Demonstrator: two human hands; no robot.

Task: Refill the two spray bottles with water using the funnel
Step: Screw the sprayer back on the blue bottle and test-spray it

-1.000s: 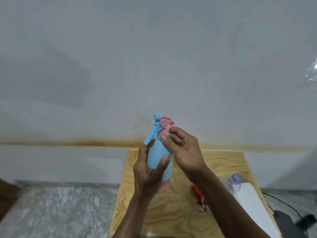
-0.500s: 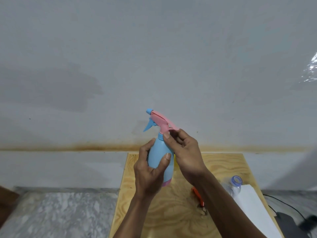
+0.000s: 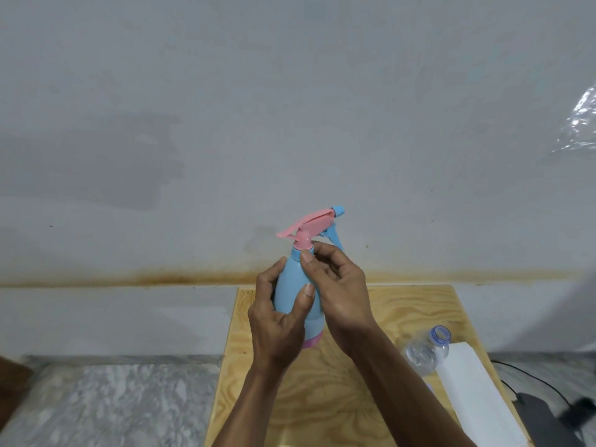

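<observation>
Unscrewing step: left hand [image 3: 277, 321] wraps the blue plastic spray bottle [image 3: 298, 295], right hand [image 3: 338, 285] pinches its pink collar [image 3: 303, 245] (needs more twisting, I'd guess).

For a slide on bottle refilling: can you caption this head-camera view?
Left hand grips a blue spray bottle above a plywood board while the right hand pinches its pink collar.

A spray bottle [image 3: 298, 291] held above the board [image 3: 403, 317]; water bottle [image 3: 427, 350] lies right.
</observation>
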